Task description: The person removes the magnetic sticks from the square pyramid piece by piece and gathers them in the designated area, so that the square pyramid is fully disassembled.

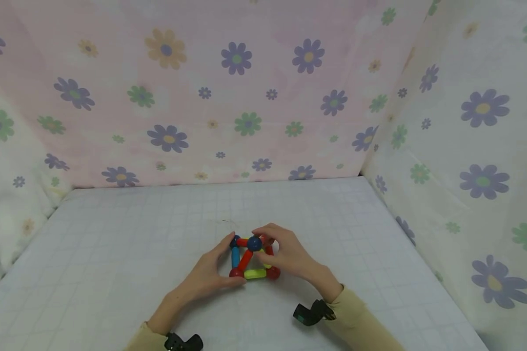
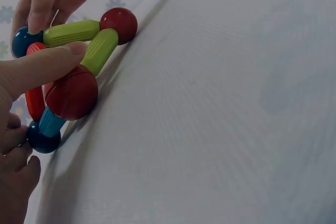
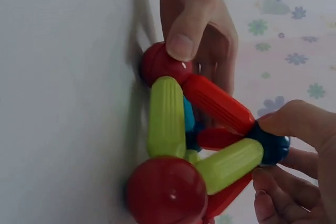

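Near triangle of ball-and-rod frame (image 1: 246, 260) joined; left hand (image 1: 205, 276) pinching its left side, right hand (image 1: 292, 252) its top blue ball (image 1: 254, 243); completion unclear, back partly hidden

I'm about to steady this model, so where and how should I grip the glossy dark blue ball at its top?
Probably pinch the glossy dark blue ball across its sides, coming from above: it's round, and the ridged red rod and ridged yellow-green rod seen joining it slope downward.
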`<state>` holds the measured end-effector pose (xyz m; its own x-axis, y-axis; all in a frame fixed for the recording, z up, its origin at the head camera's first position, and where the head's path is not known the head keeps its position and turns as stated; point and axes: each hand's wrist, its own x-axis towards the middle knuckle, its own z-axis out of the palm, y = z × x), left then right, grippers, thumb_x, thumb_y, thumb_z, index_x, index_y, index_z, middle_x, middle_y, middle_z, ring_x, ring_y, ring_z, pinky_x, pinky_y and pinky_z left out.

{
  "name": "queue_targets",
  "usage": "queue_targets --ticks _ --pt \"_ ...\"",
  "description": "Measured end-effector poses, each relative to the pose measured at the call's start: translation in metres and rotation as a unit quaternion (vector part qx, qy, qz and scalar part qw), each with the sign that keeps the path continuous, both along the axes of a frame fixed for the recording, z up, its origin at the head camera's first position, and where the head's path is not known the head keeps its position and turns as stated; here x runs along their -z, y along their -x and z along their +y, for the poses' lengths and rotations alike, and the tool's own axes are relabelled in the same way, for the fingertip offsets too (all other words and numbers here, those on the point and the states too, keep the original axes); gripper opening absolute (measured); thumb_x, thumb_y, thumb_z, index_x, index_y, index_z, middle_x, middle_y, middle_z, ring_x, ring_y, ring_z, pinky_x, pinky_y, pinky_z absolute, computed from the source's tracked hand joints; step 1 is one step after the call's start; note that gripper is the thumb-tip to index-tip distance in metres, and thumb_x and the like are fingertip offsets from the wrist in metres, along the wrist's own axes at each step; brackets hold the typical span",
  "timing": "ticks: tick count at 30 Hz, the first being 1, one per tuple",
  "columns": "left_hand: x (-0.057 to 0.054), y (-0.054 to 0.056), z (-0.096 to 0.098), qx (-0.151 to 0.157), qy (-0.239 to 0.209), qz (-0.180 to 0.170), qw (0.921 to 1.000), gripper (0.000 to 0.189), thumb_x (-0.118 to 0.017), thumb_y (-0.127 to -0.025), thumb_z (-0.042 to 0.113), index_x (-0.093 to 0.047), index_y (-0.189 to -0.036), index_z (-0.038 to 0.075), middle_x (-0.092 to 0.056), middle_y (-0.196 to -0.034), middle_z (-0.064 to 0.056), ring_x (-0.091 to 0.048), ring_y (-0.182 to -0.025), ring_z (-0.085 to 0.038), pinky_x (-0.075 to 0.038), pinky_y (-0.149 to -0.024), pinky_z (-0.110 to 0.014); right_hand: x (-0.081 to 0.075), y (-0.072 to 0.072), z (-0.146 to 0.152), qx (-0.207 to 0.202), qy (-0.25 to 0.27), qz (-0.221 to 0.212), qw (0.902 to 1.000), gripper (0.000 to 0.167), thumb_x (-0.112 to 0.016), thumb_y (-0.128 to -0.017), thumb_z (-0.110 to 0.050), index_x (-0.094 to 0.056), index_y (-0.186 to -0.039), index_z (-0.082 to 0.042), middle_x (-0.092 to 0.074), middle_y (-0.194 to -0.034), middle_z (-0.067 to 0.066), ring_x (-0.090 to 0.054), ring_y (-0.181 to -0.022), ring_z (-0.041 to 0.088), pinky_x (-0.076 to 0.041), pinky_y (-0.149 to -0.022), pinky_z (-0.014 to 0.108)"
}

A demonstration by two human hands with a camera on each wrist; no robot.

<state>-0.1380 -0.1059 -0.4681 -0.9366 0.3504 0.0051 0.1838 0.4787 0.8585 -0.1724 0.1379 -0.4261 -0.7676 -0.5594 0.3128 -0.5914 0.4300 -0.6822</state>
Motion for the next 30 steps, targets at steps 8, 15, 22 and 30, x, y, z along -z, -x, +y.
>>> queue_targets --ticks 8,15,22,30 --pt "0.003 0.001 0.000 -0.005 -0.008 0.003 1.0000 0.107 -0.089 -0.073 0.042 -0.027 -0.159 0.024 -0.033 -0.162 -0.001 -0.028 -0.151 -0.028 -0.030 -0.118 -0.057 0.003 -0.002 -0.007 0.001 -0.006 0.041 0.9991 0.041 -0.077 -0.083 -0.009 -0.067 -0.123 -0.002 -0.068 -0.114 0.004 -0.065 -0.089 0.014 -0.058 -0.083 0.031" --pt "0.005 0.000 0.001 -0.008 -0.011 0.003 0.9999 0.108 -0.089 -0.072 0.043 -0.028 -0.159 0.024 -0.033 -0.162 0.000 -0.029 -0.151 -0.027 -0.031 -0.118 -0.056 0.007 -0.002 -0.007 0.017 0.005 0.069 0.9974 0.037 -0.080 -0.082 -0.009 -0.070 -0.118 -0.007 -0.072 -0.112 0.004 -0.065 -0.087 0.013 -0.060 -0.079 0.033" --pt "0.003 0.000 0.002 -0.007 -0.008 0.002 0.9999 0.108 -0.089 -0.073 0.041 -0.027 -0.159 0.022 -0.032 -0.162 0.000 -0.029 -0.151 -0.026 -0.031 -0.118 -0.054 0.010 -0.003 -0.010 0.043 0.019 0.109 0.9929 0.034 -0.083 -0.078 -0.010 -0.072 -0.110 -0.009 -0.074 -0.106 0.002 -0.065 -0.079 0.011 -0.060 -0.071 0.029" --pt "0.004 -0.001 0.002 -0.010 0.002 0.009 0.9999 0.108 -0.089 -0.072 0.043 -0.027 -0.159 0.023 -0.032 -0.162 0.001 -0.029 -0.151 -0.025 -0.030 -0.119 -0.053 0.016 -0.004 -0.012 0.039 0.065 0.083 0.9937 0.034 -0.082 -0.079 -0.006 -0.071 -0.111 -0.010 -0.075 -0.102 0.003 -0.068 -0.074 0.012 -0.062 -0.070 0.036"
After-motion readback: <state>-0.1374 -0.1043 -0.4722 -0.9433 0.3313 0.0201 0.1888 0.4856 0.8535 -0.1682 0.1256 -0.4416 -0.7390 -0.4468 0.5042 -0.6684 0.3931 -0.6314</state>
